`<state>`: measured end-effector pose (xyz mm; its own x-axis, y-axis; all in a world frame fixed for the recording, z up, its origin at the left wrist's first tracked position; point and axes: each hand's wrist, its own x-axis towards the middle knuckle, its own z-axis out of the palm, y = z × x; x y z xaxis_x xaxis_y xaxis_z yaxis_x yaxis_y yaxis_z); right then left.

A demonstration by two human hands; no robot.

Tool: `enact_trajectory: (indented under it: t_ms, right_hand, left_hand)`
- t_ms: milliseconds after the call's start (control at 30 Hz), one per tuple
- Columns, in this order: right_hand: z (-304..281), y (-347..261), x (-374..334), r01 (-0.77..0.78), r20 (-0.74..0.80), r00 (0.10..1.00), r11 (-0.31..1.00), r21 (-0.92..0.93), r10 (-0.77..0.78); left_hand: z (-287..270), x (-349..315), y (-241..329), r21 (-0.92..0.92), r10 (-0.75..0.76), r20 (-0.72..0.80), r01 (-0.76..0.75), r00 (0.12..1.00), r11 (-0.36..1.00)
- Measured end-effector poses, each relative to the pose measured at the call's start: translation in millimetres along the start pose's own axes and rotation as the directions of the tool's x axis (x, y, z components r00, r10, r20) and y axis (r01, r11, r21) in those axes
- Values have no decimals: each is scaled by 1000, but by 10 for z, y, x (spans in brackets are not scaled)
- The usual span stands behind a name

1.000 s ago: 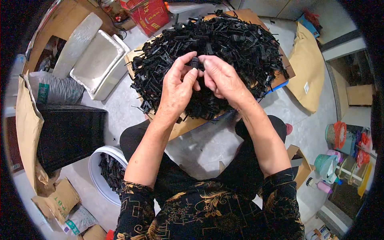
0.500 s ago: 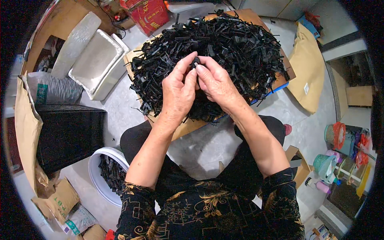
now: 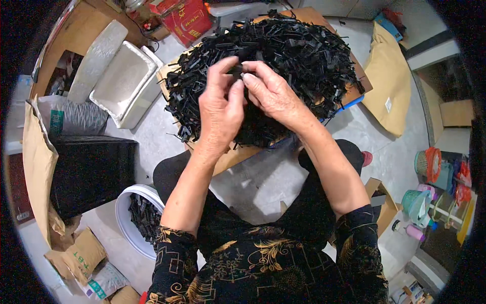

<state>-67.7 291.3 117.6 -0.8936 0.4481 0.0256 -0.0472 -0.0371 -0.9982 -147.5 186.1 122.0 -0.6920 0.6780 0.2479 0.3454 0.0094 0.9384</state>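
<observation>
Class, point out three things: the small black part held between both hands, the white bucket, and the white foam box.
small black part (image 3: 238,72), head view, its visible middle.
white bucket (image 3: 121,223), head view, its rim.
white foam box (image 3: 124,81), head view, its bare inside.

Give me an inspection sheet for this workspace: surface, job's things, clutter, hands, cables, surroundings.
Surface: cardboard sheet over a low stand, nearly covered.
Job's things: big heap of black plastic strips; one small black piece pinched between both hands above the heap.
Clutter: white bucket with more black pieces by the left knee; white foam box and its lid; black crate; brown paper sacks; red carton.
Hands: left hand and right hand meet fingertip to fingertip on the piece.
Cables: nothing seen.
Surroundings: grey concrete floor; coloured baskets at right.
</observation>
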Motion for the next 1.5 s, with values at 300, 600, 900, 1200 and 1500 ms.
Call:
enact_trajectory:
  t_ms: [300, 600, 900, 1200, 1500]
  right_hand:
    - [-136, -51, -85, 3, -23, 1000, 991, 133, 0]
    - [-187, -53, -28, -44, 41, 999, 963, 268, 34]
    - [-222, -50, -44, -154, 111, 985, 959, 239, 130]
    - [-120, 2, -47, -64, 65, 996, 998, 9, 63]
    - [-45, 38, -63, 4, 98, 995, 977, -215, 17]
  left_hand:
    - [-181, 97, 6, -714, -229, 247, 337, 942, 614]
    - [-208, 97, -22, -641, -227, 431, 473, 873, 604]
    - [-226, 59, 50, -411, -213, 421, 395, 882, 822]
    - [-162, 29, 37, -160, -141, 358, 209, 923, 965]
    - [-228, 77, -86, -121, -163, 321, 211, 933, 970]
